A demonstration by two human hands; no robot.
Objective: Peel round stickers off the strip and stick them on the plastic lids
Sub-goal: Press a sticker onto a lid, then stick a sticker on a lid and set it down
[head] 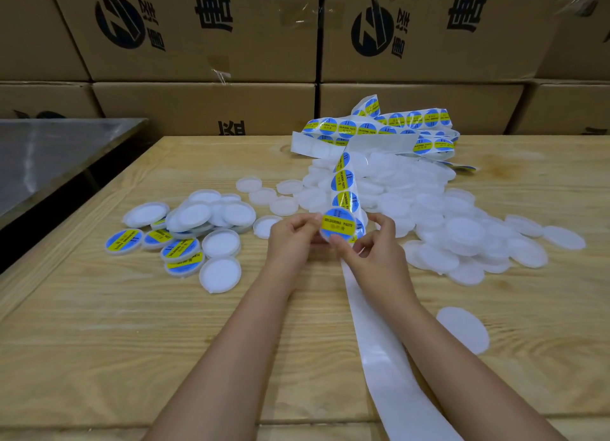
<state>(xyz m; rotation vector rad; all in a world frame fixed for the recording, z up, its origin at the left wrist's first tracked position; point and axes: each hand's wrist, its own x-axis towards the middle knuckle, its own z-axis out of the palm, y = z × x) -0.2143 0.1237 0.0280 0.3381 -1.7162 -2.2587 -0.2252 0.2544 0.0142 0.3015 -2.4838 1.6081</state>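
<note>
item under inspection: one plastic lid (323, 233), held just above the wooden table (132, 325) at centre, between both hands. a round blue and yellow sticker (338, 223) covers nearly all of its face. whether the sticker is fully rubbed down cannot be told.

left hand (290, 239): fingers curled, tips pinching the lid at its left rim. right hand (374, 247): thumb against the near rim, other fingers curled at the right side, so it pinches the lid. whether it also traps the strip beneath cannot be told.

strip (344, 181): runs from a loose tangle at the back of the table down to the hands, stickers face up. bare backing (373, 335) trails from under the right hand toward the near edge.

stock: plain lids (462, 229) lie heaped to the right, under and beside the strip. finished lids (180, 249) sit in a smaller group to the left, mixed with several showing no sticker. one lone lid (462, 330) lies apart, near the right forearm. cardboard boxes (198, 44) stand behind.

handling assessment: the lid appears light, thin and somewhat flexible, and smooth enough to slip. hold it by the rim on opposite sides, leaving the face free. the sticker looks limp and tacky; lift it by one edge only, lest it fold onto itself. the backing looks slick and curls, so it likely needs holding taut while peeling.
</note>
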